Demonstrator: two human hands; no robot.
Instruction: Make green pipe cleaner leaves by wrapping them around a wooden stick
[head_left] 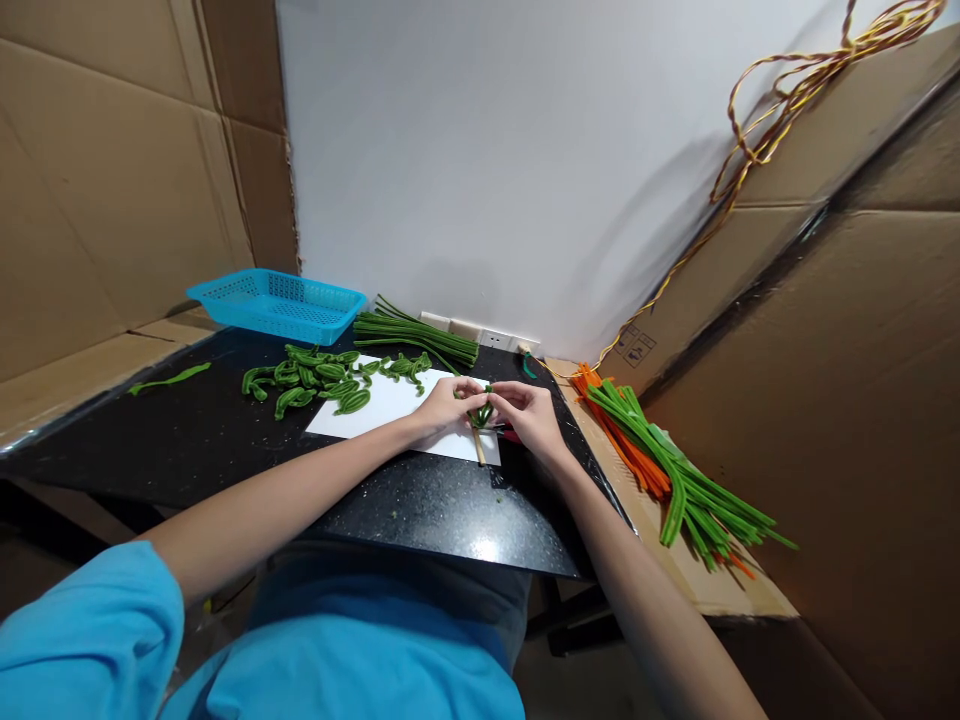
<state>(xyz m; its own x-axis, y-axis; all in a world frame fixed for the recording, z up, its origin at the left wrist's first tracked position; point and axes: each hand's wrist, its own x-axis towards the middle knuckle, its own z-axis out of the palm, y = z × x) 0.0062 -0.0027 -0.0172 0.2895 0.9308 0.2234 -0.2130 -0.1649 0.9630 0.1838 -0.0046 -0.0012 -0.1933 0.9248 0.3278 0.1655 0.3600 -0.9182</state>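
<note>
Over the white sheet (pixel 352 422), both hands meet around a small dark green pipe cleaner piece (pixel 481 412). My left hand (pixel 448 402) pinches it from one side, and the fingers of my right hand (pixel 529 408) are closed on its upper end. Just below them a thin tan stick (pixel 480 448) lies on the sheet. Something with a red part shows beside my right hand, mostly hidden. A pile of green pipe cleaner leaf shapes (pixel 311 375) spreads to the left, partly on the sheet.
A blue plastic basket (pixel 292 322) stands at the back left. Long dark green pipe cleaners (pixel 412 333) lie by the wall sockets (pixel 499 340). Bright green (pixel 690 480) and orange pipe cleaners (pixel 630 445) rest on cardboard at the right. Twisted wire (pixel 757 150) hangs above.
</note>
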